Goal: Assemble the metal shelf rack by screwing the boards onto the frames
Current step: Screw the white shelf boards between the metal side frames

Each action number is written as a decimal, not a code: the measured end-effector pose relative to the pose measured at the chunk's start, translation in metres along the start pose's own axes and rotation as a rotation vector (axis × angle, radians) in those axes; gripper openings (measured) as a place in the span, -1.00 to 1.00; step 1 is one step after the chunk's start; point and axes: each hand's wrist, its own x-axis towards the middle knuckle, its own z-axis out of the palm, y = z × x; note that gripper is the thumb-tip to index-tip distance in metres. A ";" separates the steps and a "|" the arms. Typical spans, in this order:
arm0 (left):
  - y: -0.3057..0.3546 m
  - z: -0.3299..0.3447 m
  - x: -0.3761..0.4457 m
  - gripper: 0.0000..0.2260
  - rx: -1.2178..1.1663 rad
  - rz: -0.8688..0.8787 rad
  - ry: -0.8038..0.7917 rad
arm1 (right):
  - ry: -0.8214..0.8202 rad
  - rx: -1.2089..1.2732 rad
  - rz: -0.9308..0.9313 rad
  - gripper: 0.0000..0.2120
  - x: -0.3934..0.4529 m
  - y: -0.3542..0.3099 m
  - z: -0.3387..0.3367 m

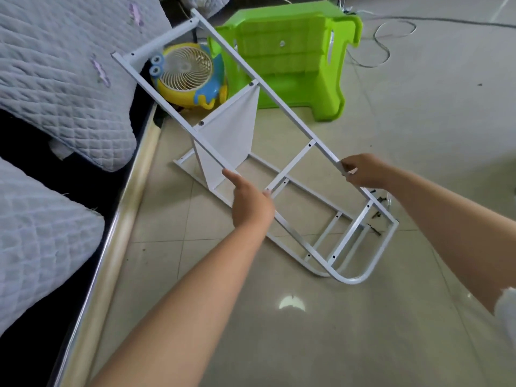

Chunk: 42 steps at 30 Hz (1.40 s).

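Note:
A white metal ladder-shaped frame (268,92) is raised off the floor, tilted up toward the far left. My left hand (248,203) grips its near-left rail. My right hand (360,171) grips its right rail. A white board (233,129) is fixed between this upper frame and a second white frame (315,192) that lies on the tiles below. Black screw heads show where the board meets the upper rails. Several loose black screws (375,216) lie on the floor by the frames' curved ends.
A bed with quilted grey bedding (55,88) and a wooden edge runs along the left. A yellow-blue toy fan (188,74) and an overturned green plastic stool (290,60) sit behind the frames. White cables (388,40) trail on the floor at the far right.

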 end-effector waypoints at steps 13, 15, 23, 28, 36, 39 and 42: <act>-0.038 -0.022 0.010 -0.20 0.172 -0.020 0.034 | -0.560 0.264 0.066 -0.94 -0.022 -0.032 0.007; -0.052 -0.029 0.011 -0.18 0.193 -0.002 0.030 | -0.673 0.250 0.056 -0.91 -0.023 -0.041 0.013; -0.081 -0.055 0.007 -0.19 0.165 0.069 -0.086 | -0.391 0.761 -0.067 -0.80 -0.023 -0.081 0.020; -0.093 -0.063 -0.009 -0.20 0.157 0.091 -0.148 | -0.185 1.026 -0.098 -0.80 -0.016 -0.110 0.009; -0.102 -0.076 -0.022 -0.23 0.193 0.127 -0.233 | -0.228 1.080 -0.100 -0.66 -0.030 -0.118 0.015; -0.095 -0.067 -0.022 -0.22 0.239 0.182 -0.265 | -0.240 1.104 -0.068 -0.64 -0.041 -0.096 0.010; -0.078 -0.051 -0.013 -0.22 0.304 0.246 -0.279 | -0.183 1.095 -0.018 -0.64 -0.045 -0.072 0.004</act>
